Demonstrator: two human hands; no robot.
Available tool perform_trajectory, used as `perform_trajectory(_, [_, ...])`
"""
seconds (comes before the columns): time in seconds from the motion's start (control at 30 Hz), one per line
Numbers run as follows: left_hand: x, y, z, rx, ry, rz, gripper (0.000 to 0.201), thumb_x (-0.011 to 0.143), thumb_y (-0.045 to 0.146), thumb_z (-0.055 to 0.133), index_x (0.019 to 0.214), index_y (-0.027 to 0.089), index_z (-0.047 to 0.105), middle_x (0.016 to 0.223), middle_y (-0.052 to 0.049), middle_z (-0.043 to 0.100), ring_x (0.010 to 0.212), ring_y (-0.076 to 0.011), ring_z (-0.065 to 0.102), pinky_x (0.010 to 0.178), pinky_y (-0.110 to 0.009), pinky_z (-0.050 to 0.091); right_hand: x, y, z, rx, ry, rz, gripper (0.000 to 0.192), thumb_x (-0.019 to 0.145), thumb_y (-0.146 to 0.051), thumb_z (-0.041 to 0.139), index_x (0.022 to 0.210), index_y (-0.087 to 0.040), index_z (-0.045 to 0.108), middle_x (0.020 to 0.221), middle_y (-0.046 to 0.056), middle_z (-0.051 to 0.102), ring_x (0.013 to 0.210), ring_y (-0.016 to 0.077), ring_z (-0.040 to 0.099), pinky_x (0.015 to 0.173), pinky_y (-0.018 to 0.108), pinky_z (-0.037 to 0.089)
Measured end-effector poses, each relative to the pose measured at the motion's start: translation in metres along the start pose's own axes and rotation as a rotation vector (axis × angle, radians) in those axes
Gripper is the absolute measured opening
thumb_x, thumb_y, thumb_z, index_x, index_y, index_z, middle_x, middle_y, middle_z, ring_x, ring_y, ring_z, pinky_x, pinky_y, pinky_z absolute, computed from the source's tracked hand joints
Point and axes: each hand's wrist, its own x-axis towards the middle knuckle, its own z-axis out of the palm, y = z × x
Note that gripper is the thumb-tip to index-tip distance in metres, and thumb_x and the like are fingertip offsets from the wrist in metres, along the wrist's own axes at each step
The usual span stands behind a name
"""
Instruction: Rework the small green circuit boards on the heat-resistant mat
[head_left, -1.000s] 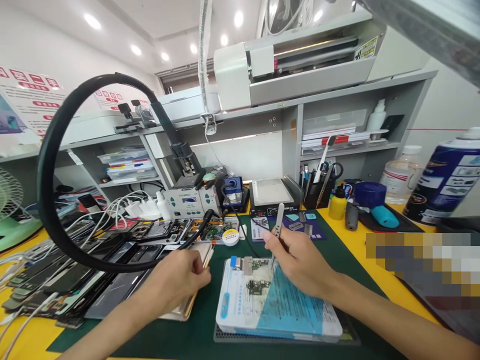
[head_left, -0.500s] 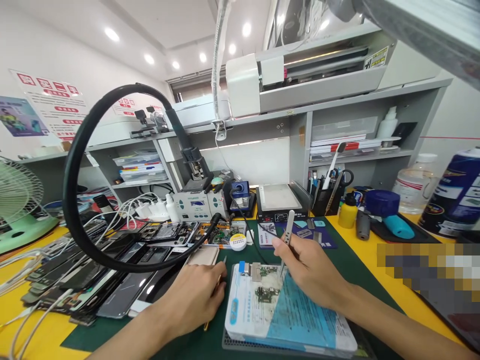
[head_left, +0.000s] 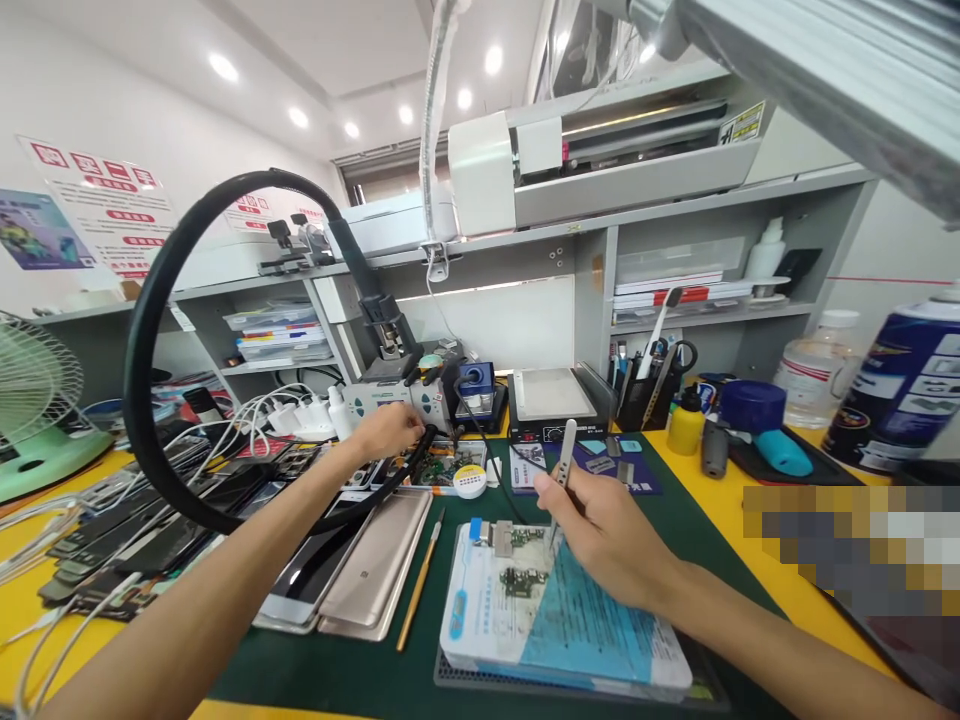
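Observation:
My left hand (head_left: 386, 432) reaches to the front panel of the hot air station (head_left: 360, 408), fingers closed together near its lower right side. What they grip there, if anything, is hidden. In my right hand (head_left: 611, 530) is a pair of tweezers (head_left: 568, 455), held upright with the tips down by a small green circuit board (head_left: 527, 540). A second circuit board (head_left: 523, 581) lies just below it on the blue and white pad (head_left: 592, 635). Between the pad and some phones, a craft knife (head_left: 417, 595) with a golden handle rests on the green mat (head_left: 360, 670).
A thick black hose (head_left: 139, 350) loops over the left side, around my left forearm. Several phones (head_left: 379, 565) and white cables crowd the left. Behind the pad stand a round white tin (head_left: 471, 484) and a heating plate (head_left: 555, 397). Bottles and a spray can (head_left: 892, 385) line the right.
My left hand has put down the craft knife and moved forward to the hot air station. My right hand keeps the tweezers near the board. The view has shifted slightly.

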Motion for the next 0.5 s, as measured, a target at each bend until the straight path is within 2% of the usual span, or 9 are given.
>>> perform_trajectory(0.1, [-0.008,0.000,-0.008,-0.050,0.030,-0.008,0.028,0.097,0.036,0.063,0.114,0.014,0.065,0.114,-0.008,0.066,0.099,-0.0223,0.066,0.086,-0.041,0.057,0.000,-0.001,0.000,0.004,-0.002,0.003,0.044,0.107,-0.042,0.039,0.066,-0.025,0.030,0.056,-0.006,0.035,0.049,0.0139,0.034,0.050,0.030,0.026])
perform_trajectory(0.2, [-0.027,0.003,-0.029,-0.138,0.094,-0.043,0.026,0.096,0.036,0.063,0.110,0.014,0.064,0.111,-0.007,0.065,0.096,-0.0209,0.065,0.083,-0.039,0.056,0.000,0.000,-0.001,0.010,-0.006,0.012,0.044,0.107,-0.041,0.039,0.067,-0.025,0.032,0.057,-0.007,0.036,0.049,0.0140,0.035,0.050,0.030,0.027])
perform_trajectory(0.27, [-0.047,0.008,-0.045,-0.246,0.122,-0.051,0.024,0.094,0.037,0.064,0.102,0.015,0.064,0.102,-0.005,0.064,0.085,-0.0176,0.062,0.074,-0.033,0.054,0.000,0.000,-0.002,0.013,-0.006,0.018,0.043,0.107,-0.041,0.039,0.067,-0.025,0.032,0.057,-0.007,0.036,0.050,0.0141,0.036,0.051,0.030,0.027])
perform_trajectory(0.3, [-0.060,0.013,-0.052,-0.316,0.112,-0.050,0.024,0.092,0.038,0.064,0.095,0.014,0.063,0.091,-0.003,0.063,0.076,-0.0155,0.059,0.066,-0.029,0.051,0.000,0.000,-0.002,0.014,-0.006,0.021,0.043,0.107,-0.041,0.039,0.067,-0.025,0.032,0.057,-0.007,0.036,0.050,0.0141,0.036,0.051,0.030,0.027])
perform_trajectory(0.33, [-0.073,0.018,-0.056,-0.397,0.082,-0.045,0.023,0.091,0.039,0.062,0.089,0.016,0.064,0.079,0.000,0.061,0.065,-0.0131,0.054,0.058,-0.025,0.044,0.001,0.000,-0.003,0.016,-0.006,0.025,0.043,0.106,-0.042,0.040,0.067,-0.025,0.032,0.057,-0.007,0.036,0.050,0.0142,0.036,0.052,0.030,0.027])
perform_trajectory(0.4, [-0.100,0.031,-0.057,-0.579,-0.053,-0.032,0.027,0.088,0.044,0.058,0.085,0.019,0.065,0.061,0.002,0.053,0.049,-0.0097,0.039,0.045,-0.023,0.029,0.001,0.000,-0.003,0.019,-0.005,0.033,0.044,0.106,-0.042,0.040,0.066,-0.025,0.032,0.056,-0.007,0.035,0.050,0.0141,0.036,0.051,0.030,0.028])
perform_trajectory(0.47, [-0.125,0.048,-0.047,-0.734,-0.226,-0.020,0.028,0.082,0.047,0.063,0.082,0.019,0.067,0.052,0.004,0.048,0.044,-0.0086,0.031,0.042,-0.023,0.022,0.001,0.000,-0.003,0.020,0.001,0.043,0.044,0.106,-0.042,0.041,0.066,-0.025,0.035,0.056,-0.007,0.035,0.049,0.0140,0.036,0.051,0.030,0.028])
perform_trajectory(0.5, [-0.135,0.057,-0.039,-0.798,-0.298,-0.017,0.030,0.080,0.048,0.067,0.078,0.019,0.067,0.053,0.003,0.051,0.044,-0.0081,0.032,0.042,-0.023,0.023,0.001,-0.001,-0.003,0.019,0.005,0.047,0.044,0.106,-0.042,0.041,0.066,-0.025,0.036,0.055,-0.007,0.035,0.049,0.0140,0.036,0.050,0.030,0.027])
